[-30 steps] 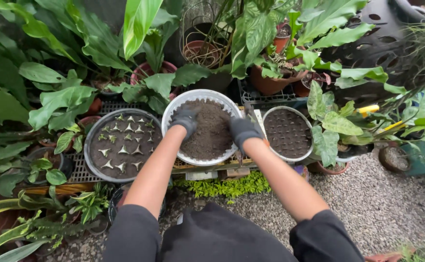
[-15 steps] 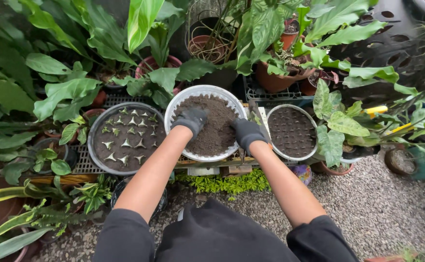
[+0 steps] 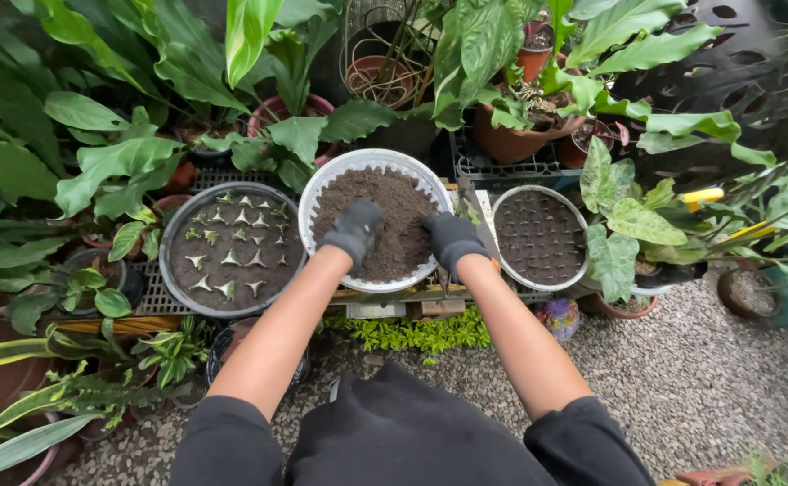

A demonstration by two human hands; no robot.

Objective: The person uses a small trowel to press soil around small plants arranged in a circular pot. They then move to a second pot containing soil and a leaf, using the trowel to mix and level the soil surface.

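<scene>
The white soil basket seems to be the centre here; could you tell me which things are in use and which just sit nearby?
In use:
white soil basket
left hand, gloved, on the soil
right hand, gloved, at the basket's right edge

Sitting nearby:
dark tray of cuttings
dimpled soil tray
terracotta pot
gravel floor

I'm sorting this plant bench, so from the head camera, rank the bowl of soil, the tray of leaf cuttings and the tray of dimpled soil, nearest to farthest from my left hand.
1. Bowl of soil: centre, the left hand rests in it.
2. Tray of leaf cuttings: just to the left.
3. Tray of dimpled soil: far right, beyond the right hand.
</scene>
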